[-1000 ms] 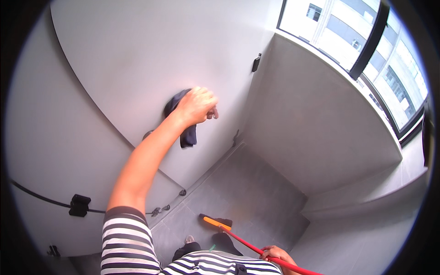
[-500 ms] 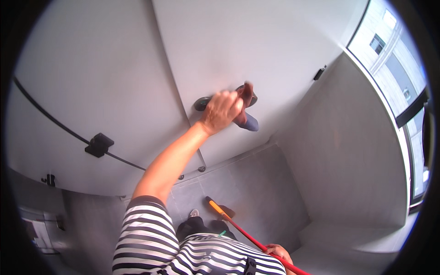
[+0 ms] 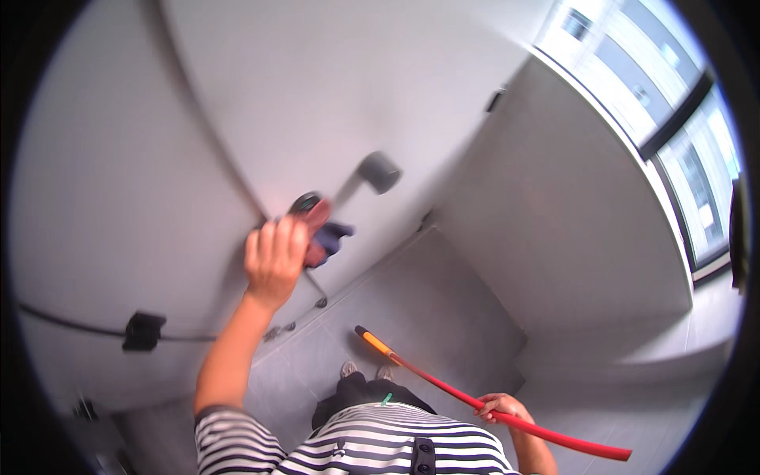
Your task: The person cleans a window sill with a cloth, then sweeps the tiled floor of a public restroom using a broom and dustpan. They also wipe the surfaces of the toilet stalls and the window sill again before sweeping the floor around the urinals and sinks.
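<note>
My left hand (image 3: 275,260) is closed round a bunched cloth (image 3: 328,240), part reddish-brown and part dark blue. It is up against a light grey door panel (image 3: 332,95), beside the panel's vertical edge. A round dark fitting (image 3: 305,203) on the panel shows just above the cloth, and a dark grey handle-like piece (image 3: 381,172) sits further right, blurred. Low at my right side, my right hand (image 3: 505,408) grips a long red pole (image 3: 448,385) with an orange section (image 3: 376,342) and black tip. The pole slants across in front of me; what it belongs to cannot be seen.
A grey side partition (image 3: 554,198) stands on the right, with a bright window (image 3: 673,103) beyond it. Grey floor tiles (image 3: 443,293) lie below, my shoes on them. A black hinge-like fitting (image 3: 144,331) is on the left panels.
My left hand and the cloth have moved left and down, off the right-hand fitting toward the panel's edge. More of my right hand and the red pole shows now. The view has shifted.
</note>
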A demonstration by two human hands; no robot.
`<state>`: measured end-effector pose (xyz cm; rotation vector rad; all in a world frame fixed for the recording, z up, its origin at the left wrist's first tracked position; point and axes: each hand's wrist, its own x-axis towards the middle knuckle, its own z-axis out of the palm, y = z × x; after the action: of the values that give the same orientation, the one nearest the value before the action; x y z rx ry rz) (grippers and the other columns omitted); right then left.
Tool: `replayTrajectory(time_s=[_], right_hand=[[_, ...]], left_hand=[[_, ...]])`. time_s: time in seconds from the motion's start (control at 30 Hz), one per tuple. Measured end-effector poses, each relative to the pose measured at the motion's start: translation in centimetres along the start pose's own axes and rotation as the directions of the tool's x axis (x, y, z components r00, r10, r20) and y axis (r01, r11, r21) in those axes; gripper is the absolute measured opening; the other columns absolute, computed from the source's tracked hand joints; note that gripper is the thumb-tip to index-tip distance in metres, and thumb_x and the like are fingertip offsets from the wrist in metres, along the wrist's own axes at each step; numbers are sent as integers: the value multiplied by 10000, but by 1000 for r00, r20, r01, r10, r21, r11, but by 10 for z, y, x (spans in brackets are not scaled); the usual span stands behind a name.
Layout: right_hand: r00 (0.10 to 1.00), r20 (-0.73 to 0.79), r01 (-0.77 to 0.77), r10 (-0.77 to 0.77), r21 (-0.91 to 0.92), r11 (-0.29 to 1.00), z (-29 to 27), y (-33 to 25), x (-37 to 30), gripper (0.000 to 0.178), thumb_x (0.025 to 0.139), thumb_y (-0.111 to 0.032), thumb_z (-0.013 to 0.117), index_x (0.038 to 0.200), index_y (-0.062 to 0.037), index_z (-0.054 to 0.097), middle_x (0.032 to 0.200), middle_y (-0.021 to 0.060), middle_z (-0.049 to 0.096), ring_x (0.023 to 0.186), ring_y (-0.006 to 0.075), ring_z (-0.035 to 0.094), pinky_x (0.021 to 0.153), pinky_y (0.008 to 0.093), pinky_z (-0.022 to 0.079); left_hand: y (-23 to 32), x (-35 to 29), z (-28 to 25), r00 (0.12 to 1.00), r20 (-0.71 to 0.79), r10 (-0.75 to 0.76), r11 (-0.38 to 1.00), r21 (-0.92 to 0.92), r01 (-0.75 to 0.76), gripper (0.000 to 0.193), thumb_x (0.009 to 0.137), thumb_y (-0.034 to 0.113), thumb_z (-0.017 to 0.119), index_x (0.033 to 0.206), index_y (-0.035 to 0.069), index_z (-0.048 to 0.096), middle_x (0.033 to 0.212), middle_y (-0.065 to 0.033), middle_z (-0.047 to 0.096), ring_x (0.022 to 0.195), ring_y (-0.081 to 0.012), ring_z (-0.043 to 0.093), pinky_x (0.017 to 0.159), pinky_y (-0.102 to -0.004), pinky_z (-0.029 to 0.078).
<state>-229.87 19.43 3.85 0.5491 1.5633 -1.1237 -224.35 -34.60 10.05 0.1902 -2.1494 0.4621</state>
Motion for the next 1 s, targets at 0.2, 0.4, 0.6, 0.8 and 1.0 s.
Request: replayTrajectory(time_s=[0.2,0.4,0.6,0.8,1.0], right_hand=[[988,-114,112,-105,54,992,-19,-6,-28,524,717,75,590,1214,144,439,812,167,629,540,141,541,436,260,406],[938,-277,198,-211,-73,977,-35,-26,-2,544,701,59,586,1224,126,456,747,140,614,522,148,552,450,273,443],[904,-365,168,-223,-176,970,-75,-25,75,591,663,77,632,1221,100,438,749,186,638,521,206,600,432,326,486],[972,-233,26,-41,-69,997,-72,28,87,626,695,104,623,1277,104,394,685,181,611,492,232,604,429,342,489],[983,-174,-89,48,-234,968,68,82,15,542,690,50,563,1214,131,449,590,157,579,457,221,582,410,340,462]], left_hand=[[29,-79,9,902,391,-183,796,-480,369,368,573,34,690,916,93,571,914,-70,557,813,-266,536,658,-396,409],[97,11,33,998,52,-38,795,-604,61,448,612,88,733,1036,64,590,1043,-120,570,919,-321,549,765,-424,442],[107,183,116,965,-261,-27,919,-386,-79,322,730,8,625,1045,56,580,1062,-128,559,994,-311,520,837,-418,403],[43,224,169,941,-90,325,944,-21,-329,268,747,183,661,964,69,553,921,-82,549,911,-240,527,820,-370,414],[-82,198,156,901,96,424,890,-232,-394,93,757,164,617,779,133,532,771,-59,496,790,-240,518,677,-347,383]])
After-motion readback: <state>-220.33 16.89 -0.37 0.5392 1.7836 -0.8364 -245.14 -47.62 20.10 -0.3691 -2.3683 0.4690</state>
